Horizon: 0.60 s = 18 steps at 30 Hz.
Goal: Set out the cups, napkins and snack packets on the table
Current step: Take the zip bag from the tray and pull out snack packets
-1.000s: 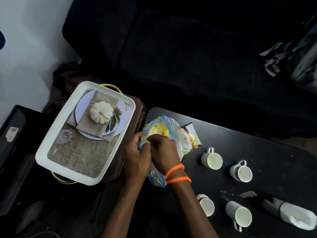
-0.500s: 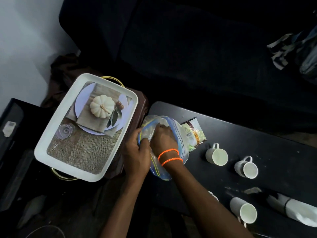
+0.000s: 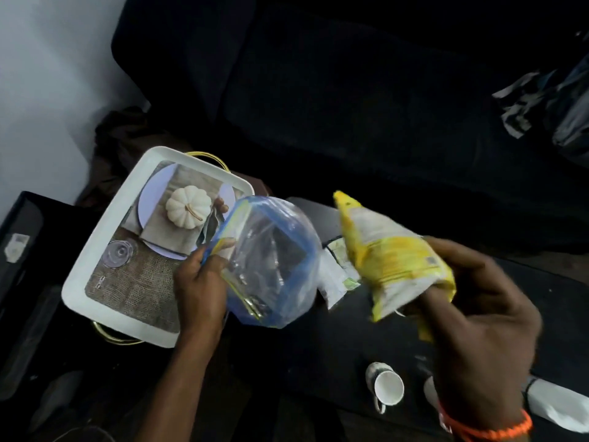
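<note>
A yellow snack packet (image 3: 390, 263) is held up above the dark desk (image 3: 334, 342) by the right hand (image 3: 471, 323). The grip of this hand is clamped on the packet's lower end, with the fingers curled round it. The rest of the packet sticks up and away from the grip, toward the far side.

A clear zip bag (image 3: 271, 263) with a blue edge is held open by the left hand (image 3: 200, 282). The grip of this hand is pinched on the bag's rim. The bag hangs just beside the left grip, between the two hands. Whether more packets are inside cannot be told for sure.

The step in hand seems to be the taking of snack packets out of the bag. It is judged that the yellow packet must be laid flat on the desk next. A bare spot should be picked, away from the cups.

Another snack packet (image 3: 336, 275) lies on the desk below the yellow one, between the two grips. A white cup (image 3: 387, 389) lies on its side on the desk, near the right wrist. A rolled white napkin (image 3: 561, 406) is seen past the right wrist, at the edge of the view. A white tray (image 3: 105, 266) with a pumpkin picture sits just beside the left grip, on its outer side.
</note>
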### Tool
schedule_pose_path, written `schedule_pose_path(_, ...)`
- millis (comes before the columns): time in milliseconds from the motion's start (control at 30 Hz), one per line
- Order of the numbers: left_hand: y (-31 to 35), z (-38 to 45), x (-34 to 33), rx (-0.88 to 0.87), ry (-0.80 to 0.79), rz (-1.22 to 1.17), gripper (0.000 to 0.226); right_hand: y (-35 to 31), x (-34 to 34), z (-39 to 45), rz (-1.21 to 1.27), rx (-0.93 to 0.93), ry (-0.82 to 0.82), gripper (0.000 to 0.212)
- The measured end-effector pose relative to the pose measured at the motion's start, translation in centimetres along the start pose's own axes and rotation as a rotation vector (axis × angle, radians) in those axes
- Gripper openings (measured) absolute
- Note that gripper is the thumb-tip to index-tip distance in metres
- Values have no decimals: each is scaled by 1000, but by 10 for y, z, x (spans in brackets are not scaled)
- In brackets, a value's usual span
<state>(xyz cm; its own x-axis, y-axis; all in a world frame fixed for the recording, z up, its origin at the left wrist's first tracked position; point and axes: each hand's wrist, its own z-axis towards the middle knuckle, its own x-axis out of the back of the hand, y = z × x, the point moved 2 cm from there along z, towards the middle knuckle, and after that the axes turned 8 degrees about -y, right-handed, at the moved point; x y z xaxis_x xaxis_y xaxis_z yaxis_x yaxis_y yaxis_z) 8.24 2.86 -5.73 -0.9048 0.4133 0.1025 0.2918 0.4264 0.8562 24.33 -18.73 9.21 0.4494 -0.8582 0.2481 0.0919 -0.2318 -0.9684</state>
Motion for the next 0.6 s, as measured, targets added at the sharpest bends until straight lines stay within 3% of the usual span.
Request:
schedule_pose_path(67, 5, -2, 11, -10, 30, -24, 36, 29, 6, 10, -6, 23, 88, 34)
schedule_pose_path(167, 13, -9, 20, -20, 70, -77, 33, 102, -6, 24, -244, 24, 147, 35)
schedule_pose_path(267, 17, -19, 13, -9, 41, -125, 32, 172, -30, 21, -590, -37, -95, 39)
schedule_pose_path(367, 17, -27, 1, -21, -42, -113, 31, 199, -37, 12, -758, -117, -321, 50)
schedule_pose_path(467, 12, -32, -15, -44, -36, -105, 34, 185, -22, 5, -675, -61, -109, 45)
schedule_pose_path(533, 11, -37, -29, -57, -59, -101, 35, 163, -6, -2, -455, -116, 81, 41)
schedule_pose_path(600, 10, -42, -49, 22, -176, -185, 34, 146, 10, -5, -87, -302, 29, 61)
